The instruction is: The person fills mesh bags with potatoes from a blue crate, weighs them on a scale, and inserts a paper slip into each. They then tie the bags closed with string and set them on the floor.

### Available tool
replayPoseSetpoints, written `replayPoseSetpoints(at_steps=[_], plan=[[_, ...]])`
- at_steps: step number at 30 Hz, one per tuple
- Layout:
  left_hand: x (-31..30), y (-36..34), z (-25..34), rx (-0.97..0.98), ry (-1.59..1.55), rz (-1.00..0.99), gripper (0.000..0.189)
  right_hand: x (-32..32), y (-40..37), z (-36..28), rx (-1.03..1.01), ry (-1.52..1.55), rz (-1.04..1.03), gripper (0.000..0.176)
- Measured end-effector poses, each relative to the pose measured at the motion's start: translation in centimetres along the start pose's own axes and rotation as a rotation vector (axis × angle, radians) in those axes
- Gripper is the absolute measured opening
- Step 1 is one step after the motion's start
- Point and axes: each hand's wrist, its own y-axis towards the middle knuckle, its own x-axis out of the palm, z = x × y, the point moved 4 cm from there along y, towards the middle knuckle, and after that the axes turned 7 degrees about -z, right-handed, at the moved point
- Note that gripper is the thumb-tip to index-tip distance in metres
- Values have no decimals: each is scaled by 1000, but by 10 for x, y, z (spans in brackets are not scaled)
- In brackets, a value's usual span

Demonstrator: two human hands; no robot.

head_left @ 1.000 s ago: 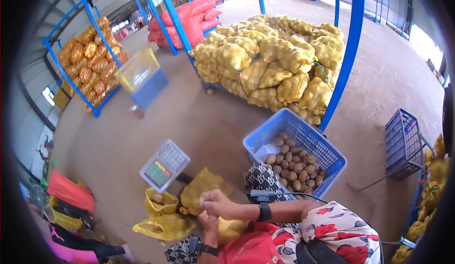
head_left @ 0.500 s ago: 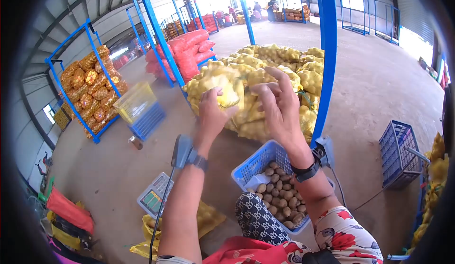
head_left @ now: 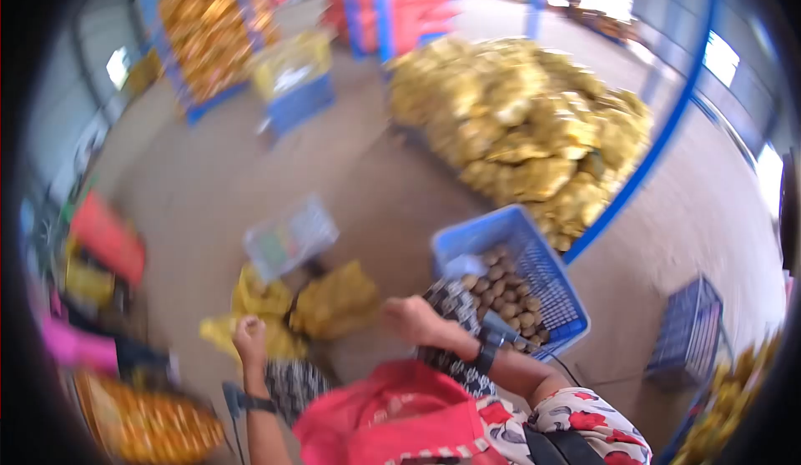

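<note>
The whole view is smeared by motion. The heap of yellow mesh sacks (head_left: pixel 534 123) fills the upper right, with a blue frame post along its right side. Below it stands the blue crate (head_left: pixel 546 252), which holds brown potatoes (head_left: pixel 505 286). To the left on the concrete floor lie the yellow mesh bags (head_left: pixel 334 298), slumped and crumpled, and just behind them is a weighing scale (head_left: pixel 290 236) with its display tilted upward.

The right forearm comes in from the lower right, wearing a dark wristband. The right hand (head_left: pixel 413 319) is stretched leftward, palm down, over a patterned knee. It sits between the crate's near corner and the bags, close to both. Blur hides whether its fingers are spread or curled, and nothing can be made out in it.

The left forearm rises almost straight up from the bottom edge. The left hand (head_left: pixel 249 336) is at the near edge of the yellow mesh bags, fingers seemingly bunched — how tightly, or on what, I cannot tell.
</note>
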Motion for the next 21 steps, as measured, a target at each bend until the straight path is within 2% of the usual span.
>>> replayPoseSetpoints(at_steps=[1,2,4,5,6,8,10,12,14,15,16,17,18,19,21], plan=[[-27,-24,-27,-230,-150,83,11,18,11,-5,-16,0,-75,15],[-53,-56,-50,-391,-55,163,15,39,19,-4,45,-12,-187,16],[-92,-122,-124,-444,4,334,19,87,28,5,77,-29,-393,17],[-103,-149,-127,-578,117,351,19,108,39,10,63,-37,-450,17],[-104,-179,-178,-683,115,347,18,126,46,14,38,2,-500,17],[-91,-208,-185,-906,25,315,19,162,59,17,22,34,-581,17],[-72,-218,-195,-879,-160,300,21,178,70,14,41,142,-675,18],[-58,-198,-204,-764,-357,426,22,202,96,11,88,145,-737,20],[-56,-154,-238,-704,-274,479,38,232,127,19,210,261,-727,24],[-64,-120,-217,-689,-378,542,42,248,140,28,294,364,-682,27],[-75,-83,-196,-670,-479,603,46,257,161,20,216,276,-642,31],[-81,-53,-214,-717,-378,467,64,266,181,5,139,185,-598,37],[-84,-26,-230,-756,-277,324,83,279,195,-7,224,177,-584,44],[-88,-3,-231,-759,-283,310,83,295,208,-17,307,169,-566,52],[-96,40,-217,-725,-279,373,74,334,236,-16,141,-133,-505,65]])
